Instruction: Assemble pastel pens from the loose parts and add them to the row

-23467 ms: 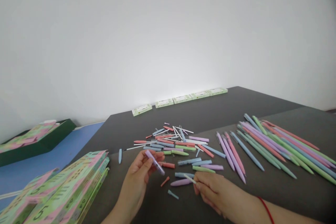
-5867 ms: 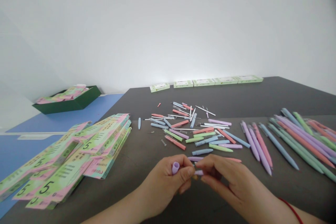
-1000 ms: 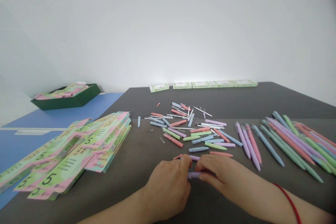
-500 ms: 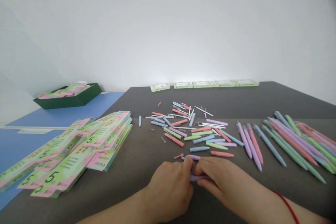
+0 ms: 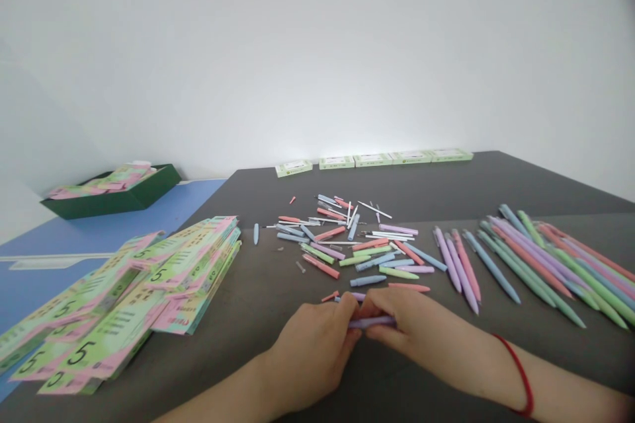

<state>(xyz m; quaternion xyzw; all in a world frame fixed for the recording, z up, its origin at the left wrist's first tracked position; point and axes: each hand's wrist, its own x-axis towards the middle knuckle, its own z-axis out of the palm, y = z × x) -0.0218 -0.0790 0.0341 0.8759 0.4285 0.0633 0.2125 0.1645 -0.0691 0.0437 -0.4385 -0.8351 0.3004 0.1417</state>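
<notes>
Just in front of me, a purple pen barrel [image 5: 372,322] lies crosswise between my two hands. My left hand [image 5: 317,344] pinches its left end, and the fingers cover that end. My right hand [image 5: 411,320], with a red cord on the wrist, closes on the barrel from the other side. Right beyond the fingertips lie a small red pen part [image 5: 330,296] and another purple barrel [image 5: 357,296], partly hidden. A blue pen part [image 5: 368,281] and a red barrel [image 5: 409,287] rest a little farther off.
Loose barrels, white refills [image 5: 391,234] and small parts are scattered mid-table. Whole pens [image 5: 530,264] lie in rows at right. Green-pink boxes [image 5: 119,324] are piled at left, near a dark green tray [image 5: 149,190]. Several flat boxes [image 5: 372,159] line the back edge.
The view has turned slightly, so the table's things sit farther left. My hands stay together on the purple barrel, and more of it shows between them now.
</notes>
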